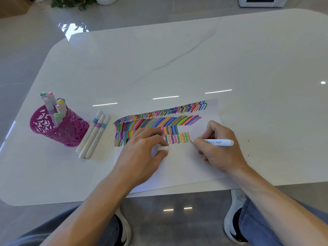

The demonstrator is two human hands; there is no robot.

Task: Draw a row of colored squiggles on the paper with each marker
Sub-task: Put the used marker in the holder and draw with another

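Fingers [198,142] of R hand [219,150] pinching marker [221,142] nr tip; L hand [142,153] gripping cap [163,148], pinning paper [186,167]. I'm aiming next squiggle beside last one.

Bright, even light fills the room. Just beyond the paper [177,167], three thin white glare bars [165,97] streak the glossy table [159,59], with a hot white dot far to the paper's right. The left hand [142,150] and right hand [218,151] throw only faint, soft shadows on the sheet. Far beyond the paper's left corner a window-shaped glare lies on the floor [21,50]. Away from the paper the table's edges bow and everything softens.
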